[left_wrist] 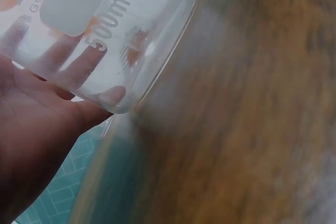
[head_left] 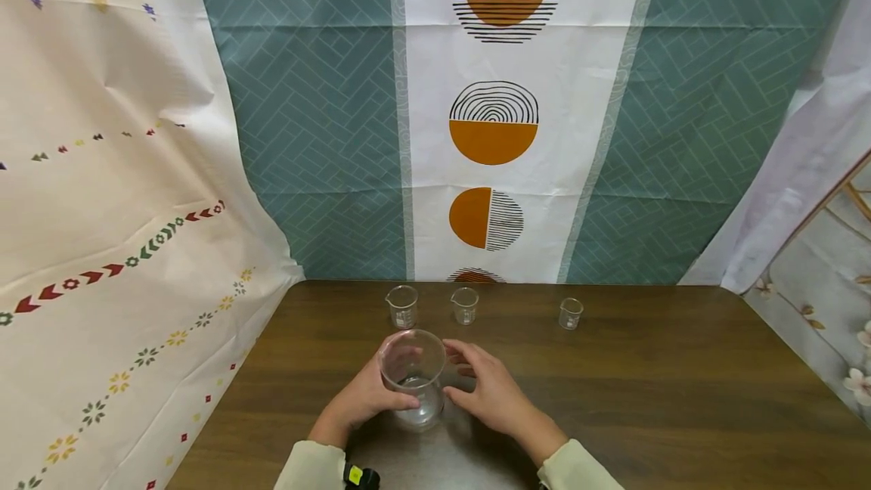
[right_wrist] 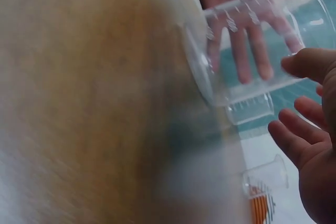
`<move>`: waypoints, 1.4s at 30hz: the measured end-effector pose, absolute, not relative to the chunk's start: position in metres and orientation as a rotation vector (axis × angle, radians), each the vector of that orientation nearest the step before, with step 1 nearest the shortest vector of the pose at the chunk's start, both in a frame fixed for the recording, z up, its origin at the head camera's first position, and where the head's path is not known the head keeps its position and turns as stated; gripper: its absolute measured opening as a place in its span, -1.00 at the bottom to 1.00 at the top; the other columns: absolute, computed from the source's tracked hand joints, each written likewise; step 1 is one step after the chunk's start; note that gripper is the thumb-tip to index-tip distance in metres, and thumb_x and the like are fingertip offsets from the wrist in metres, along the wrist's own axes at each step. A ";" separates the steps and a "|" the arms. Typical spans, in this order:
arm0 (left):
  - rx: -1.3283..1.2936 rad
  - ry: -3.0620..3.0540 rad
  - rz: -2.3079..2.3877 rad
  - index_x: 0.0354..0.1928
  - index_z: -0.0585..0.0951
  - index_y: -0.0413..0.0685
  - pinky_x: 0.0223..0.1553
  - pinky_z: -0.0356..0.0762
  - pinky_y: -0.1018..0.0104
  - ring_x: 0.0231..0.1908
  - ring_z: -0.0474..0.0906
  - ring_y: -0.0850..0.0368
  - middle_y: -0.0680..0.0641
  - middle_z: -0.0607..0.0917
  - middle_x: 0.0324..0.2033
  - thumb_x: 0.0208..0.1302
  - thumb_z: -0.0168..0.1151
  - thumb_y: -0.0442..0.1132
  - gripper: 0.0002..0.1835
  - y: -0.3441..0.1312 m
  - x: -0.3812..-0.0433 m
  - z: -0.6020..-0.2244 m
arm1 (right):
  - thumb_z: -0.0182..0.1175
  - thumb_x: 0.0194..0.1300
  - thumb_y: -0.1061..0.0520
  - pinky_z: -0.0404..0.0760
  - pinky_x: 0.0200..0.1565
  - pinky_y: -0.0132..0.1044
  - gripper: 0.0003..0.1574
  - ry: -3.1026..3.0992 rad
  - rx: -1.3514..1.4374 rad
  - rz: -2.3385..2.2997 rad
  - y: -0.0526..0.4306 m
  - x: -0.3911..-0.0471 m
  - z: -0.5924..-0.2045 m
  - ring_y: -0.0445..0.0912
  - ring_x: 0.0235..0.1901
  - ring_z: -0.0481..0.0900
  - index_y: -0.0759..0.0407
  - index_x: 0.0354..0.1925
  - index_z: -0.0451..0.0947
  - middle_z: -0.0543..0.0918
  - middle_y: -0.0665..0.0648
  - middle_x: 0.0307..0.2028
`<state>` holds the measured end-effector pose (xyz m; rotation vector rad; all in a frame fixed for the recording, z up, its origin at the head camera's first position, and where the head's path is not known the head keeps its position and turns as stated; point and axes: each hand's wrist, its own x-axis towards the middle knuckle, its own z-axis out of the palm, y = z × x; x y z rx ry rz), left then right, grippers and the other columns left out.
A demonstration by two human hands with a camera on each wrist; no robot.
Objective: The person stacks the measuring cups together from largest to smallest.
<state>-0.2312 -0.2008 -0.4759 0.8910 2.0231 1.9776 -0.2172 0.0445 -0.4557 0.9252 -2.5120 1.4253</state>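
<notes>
1. A person's left hand [head_left: 370, 392] holds a large clear beaker [head_left: 426, 398], the thumb across the near side and the other fingers spread around the far side.
2. The right hand [head_left: 491, 390] sits just beside the beaker's right side, its fingers loosely bent and parted, with a wide gap between thumb and fingertips; whether the thumb touches the glass, one cannot tell.
3. The large beaker is between the two hands, near the front of the brown wooden table [head_left: 667, 384], its mouth upward. Whether its base rests on the surface is unclear.
4. The left wrist view shows "500ml" printed on its wall beside a pale blank patch.
5. Three smaller beakers stand upright toward the table's back edge: a left beaker [head_left: 404, 310] just behind the large one, a middle beaker [head_left: 466, 308] near it, and a right beaker [head_left: 570, 316] well apart from both.
6. Pale sleeves [head_left: 578, 466] cover both forearms, and a black device [head_left: 362, 477] with a yellow patch shows by the left wrist.
7. Behind the table hangs a teal and white cloth [head_left: 313, 112] with orange shapes; a cream patterned cloth [head_left: 102, 195] hangs on the left.
</notes>
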 end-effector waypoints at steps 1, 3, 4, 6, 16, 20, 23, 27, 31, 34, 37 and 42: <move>0.889 2.021 1.980 0.41 0.07 -0.13 0.27 0.34 0.33 0.29 0.31 -0.29 -0.47 0.34 0.26 -0.07 0.52 -0.37 0.04 -0.201 -0.231 -0.476 | 0.40 0.11 0.24 0.61 0.04 -0.11 -0.17 -2.509 0.927 1.416 0.046 -0.219 -0.455 0.06 0.09 0.57 0.12 0.31 0.31 0.56 0.12 0.08; 0.874 2.029 1.976 0.41 0.08 -0.11 0.27 0.34 0.30 0.28 0.31 -0.29 -0.46 0.34 0.27 -0.07 0.52 -0.37 0.03 -0.201 -0.230 -0.476 | 0.38 0.09 0.31 0.61 0.03 -0.10 -0.18 -2.507 0.921 1.390 0.047 -0.223 -0.453 0.06 0.09 0.57 0.14 0.31 0.32 0.56 0.13 0.08; 0.868 2.035 1.974 0.41 0.09 -0.10 0.28 0.34 0.29 0.29 0.31 -0.28 -0.45 0.35 0.27 -0.07 0.52 -0.36 0.03 -0.201 -0.230 -0.476 | 0.38 0.09 0.32 0.62 0.03 -0.10 -0.19 -2.504 0.918 1.372 0.048 -0.225 -0.452 0.07 0.09 0.57 0.15 0.30 0.33 0.56 0.14 0.08; 0.862 2.044 1.969 0.41 0.09 -0.08 0.28 0.34 0.28 0.29 0.32 -0.26 -0.43 0.35 0.27 -0.07 0.52 -0.36 0.03 -0.201 -0.230 -0.476 | 0.38 0.10 0.31 0.62 0.02 -0.11 -0.20 -2.505 0.906 1.336 0.050 -0.228 -0.451 0.04 0.09 0.57 0.12 0.29 0.34 0.56 0.12 0.09; 0.870 2.055 1.954 0.41 0.08 -0.11 0.26 0.33 0.37 0.28 0.33 -0.24 -0.46 0.35 0.25 -0.06 0.50 -0.37 0.03 -0.201 -0.230 -0.480 | 0.38 0.12 0.26 0.62 0.00 -0.05 -0.22 -2.498 0.914 1.214 0.050 -0.244 -0.446 0.08 0.06 0.58 0.14 0.30 0.35 0.57 0.15 0.07; 0.835 2.057 1.936 0.41 0.08 -0.03 0.28 0.32 0.35 0.31 0.29 -0.26 -0.37 0.37 0.28 -0.05 0.51 -0.35 0.02 -0.202 -0.230 -0.479 | 0.37 0.15 0.21 0.60 0.04 -0.06 -0.22 -2.555 0.873 1.217 0.048 -0.248 -0.441 0.05 0.10 0.56 0.08 0.32 0.33 0.55 0.14 0.12; 0.830 2.052 1.931 0.42 0.08 -0.01 0.28 0.31 0.36 0.32 0.27 -0.30 -0.36 0.37 0.29 -0.04 0.51 -0.33 0.03 -0.202 -0.230 -0.479 | 0.36 0.18 0.17 0.59 0.06 -0.05 -0.22 -2.596 0.854 1.216 0.045 -0.250 -0.439 0.08 0.10 0.56 0.07 0.33 0.32 0.54 0.15 0.14; 0.834 2.048 1.936 0.42 0.08 -0.02 0.27 0.32 0.38 0.32 0.26 -0.32 -0.36 0.37 0.29 -0.04 0.52 -0.32 0.03 -0.203 -0.230 -0.478 | 0.37 0.18 0.16 0.59 0.05 -0.02 -0.21 -2.585 0.870 1.205 0.042 -0.255 -0.438 0.11 0.09 0.57 0.10 0.33 0.32 0.54 0.20 0.15; 0.829 2.052 1.933 0.42 0.08 0.00 0.28 0.31 0.32 0.32 0.28 -0.27 -0.35 0.37 0.29 -0.04 0.52 -0.30 0.03 -0.203 -0.229 -0.478 | 0.38 0.15 0.19 0.60 0.03 -0.02 -0.21 -2.554 0.867 1.199 0.039 -0.263 -0.438 0.08 0.09 0.56 0.13 0.32 0.34 0.55 0.21 0.13; 0.824 2.052 1.926 0.42 0.08 0.01 0.29 0.32 0.25 0.32 0.29 -0.24 -0.33 0.37 0.29 -0.04 0.52 -0.29 0.03 -0.203 -0.229 -0.477 | 0.39 0.13 0.22 0.59 0.04 -0.01 -0.21 -2.554 0.849 1.199 0.038 -0.268 -0.439 0.09 0.09 0.56 0.14 0.31 0.34 0.55 0.22 0.13; 0.819 2.051 1.923 0.42 0.08 0.01 0.28 0.33 0.25 0.32 0.28 -0.26 -0.34 0.37 0.30 -0.03 0.52 -0.30 0.03 -0.204 -0.229 -0.478 | 0.39 0.12 0.23 0.59 0.04 -0.01 -0.20 -2.556 0.838 1.189 0.037 -0.272 -0.440 0.08 0.06 0.57 0.16 0.31 0.34 0.56 0.21 0.12; 0.825 2.035 1.933 0.42 0.07 -0.01 0.28 0.32 0.32 0.33 0.26 -0.30 -0.36 0.36 0.30 -0.04 0.52 -0.31 0.03 -0.204 -0.230 -0.477 | 0.40 0.12 0.20 0.60 0.03 -0.05 -0.20 -2.561 0.812 1.136 0.034 -0.278 -0.439 0.03 -0.02 0.61 0.12 0.31 0.36 0.58 0.14 0.08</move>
